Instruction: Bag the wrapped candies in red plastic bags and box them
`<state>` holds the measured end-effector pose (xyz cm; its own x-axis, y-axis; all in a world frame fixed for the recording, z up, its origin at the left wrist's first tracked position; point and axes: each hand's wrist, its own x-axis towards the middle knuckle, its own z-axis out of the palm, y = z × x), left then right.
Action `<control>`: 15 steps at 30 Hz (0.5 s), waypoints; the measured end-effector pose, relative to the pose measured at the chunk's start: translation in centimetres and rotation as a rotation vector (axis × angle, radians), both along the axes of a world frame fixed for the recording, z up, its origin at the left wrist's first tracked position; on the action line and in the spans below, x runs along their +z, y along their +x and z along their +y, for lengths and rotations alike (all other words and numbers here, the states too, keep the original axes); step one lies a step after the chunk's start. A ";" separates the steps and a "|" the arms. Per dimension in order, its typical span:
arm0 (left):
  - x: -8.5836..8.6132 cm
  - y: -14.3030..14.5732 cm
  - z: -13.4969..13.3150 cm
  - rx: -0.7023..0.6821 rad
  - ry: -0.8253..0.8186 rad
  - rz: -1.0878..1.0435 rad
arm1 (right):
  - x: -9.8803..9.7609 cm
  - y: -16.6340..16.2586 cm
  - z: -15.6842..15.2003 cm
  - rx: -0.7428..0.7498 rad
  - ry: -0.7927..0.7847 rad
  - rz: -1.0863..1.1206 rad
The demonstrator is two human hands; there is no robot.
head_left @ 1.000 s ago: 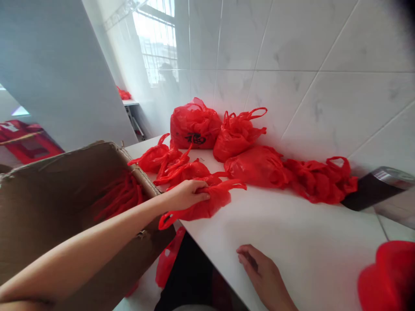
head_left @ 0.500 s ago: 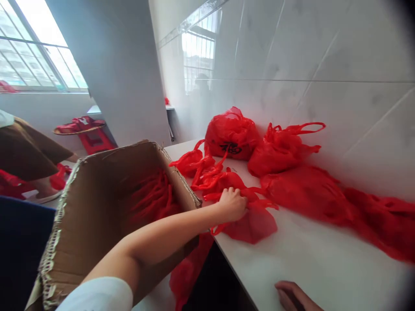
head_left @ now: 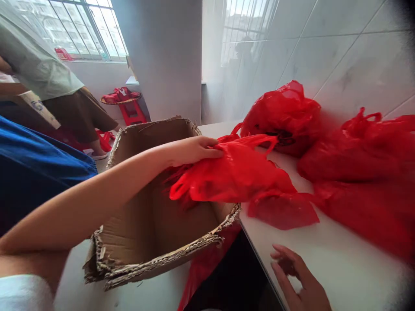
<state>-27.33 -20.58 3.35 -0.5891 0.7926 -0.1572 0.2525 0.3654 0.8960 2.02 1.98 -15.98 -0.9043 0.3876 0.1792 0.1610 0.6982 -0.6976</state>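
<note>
My left hand (head_left: 205, 149) grips a red plastic bag (head_left: 236, 172) by its upper edge, with the thumb against the film. The bag hangs loosely over the right side of an open cardboard box (head_left: 162, 242), one handle loop drooping to the left. Part of the box's inside, with some red material in it, is hidden behind my forearm and the bag. Low on the right, my right hand (head_left: 301, 280) is over the white table (head_left: 353, 263), fingers slightly bent and apart, holding nothing. Another red bag piece (head_left: 283, 210) lies flat on the table below the held one.
A stuffed red bag with black print (head_left: 285, 112) stands against the tiled wall, with more red bags (head_left: 359, 151) along it to the right. At the left stands another person (head_left: 48, 65) by blue cloth (head_left: 39, 160). A red stool (head_left: 132, 111) stands beyond the box.
My left hand has lifted a red bag off the table and brought it left to the box. My right hand has come further into view. The camera view has shifted left.
</note>
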 end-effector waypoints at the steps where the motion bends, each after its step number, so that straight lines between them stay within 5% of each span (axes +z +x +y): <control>1: -0.8 -0.9 -1.7 0.044 -0.057 -0.007 | 0.1 -1.6 -0.7 0.053 0.023 0.063; 4: -4.7 -2.4 -5.1 0.046 -0.340 0.141 | 0.1 -6.1 -3.0 0.191 0.112 0.209; 7: -10.3 -2.5 -6.0 -0.056 -0.516 0.143 | -0.8 -9.1 -4.8 0.305 0.202 0.233; 12: -20.6 -1.7 -5.2 -0.182 -0.709 -0.070 | -2.2 -10.0 -5.2 0.323 0.230 0.235; 15: -24.9 -2.1 -4.7 -0.166 -0.773 -0.082 | -2.4 -9.7 -5.0 0.319 0.223 0.238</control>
<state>-29.45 -25.33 -21.55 -0.4354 0.5178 -0.7364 0.3022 0.8546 0.4223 -7.70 -2.99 -18.38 -0.8957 0.0247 0.4440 -0.2330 0.8243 -0.5160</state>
